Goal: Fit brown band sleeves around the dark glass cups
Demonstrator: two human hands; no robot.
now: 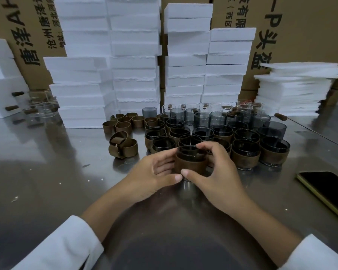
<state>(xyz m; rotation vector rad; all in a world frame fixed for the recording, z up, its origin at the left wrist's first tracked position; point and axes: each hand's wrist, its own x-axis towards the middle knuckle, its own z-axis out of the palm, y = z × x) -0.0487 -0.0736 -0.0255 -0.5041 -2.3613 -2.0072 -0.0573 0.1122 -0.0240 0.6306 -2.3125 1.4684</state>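
Seemingly midway: left hand (154, 173) and right hand (220, 176) clasp a sleeved dark glass cup (190, 151); finished cups (244, 152) stand behind, while bare cups (201, 118) and loose sleeves (123, 121) remain.

Phone (329, 189) cut by right edge; cup (190, 154) base partly behind right hand (220, 180).

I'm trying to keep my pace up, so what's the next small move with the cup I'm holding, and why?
Probably slide the dark glass cup forward to join the sleeved dark cups. Its brown band sleeve already sits around it like theirs, gripped by the left hand and right hand.
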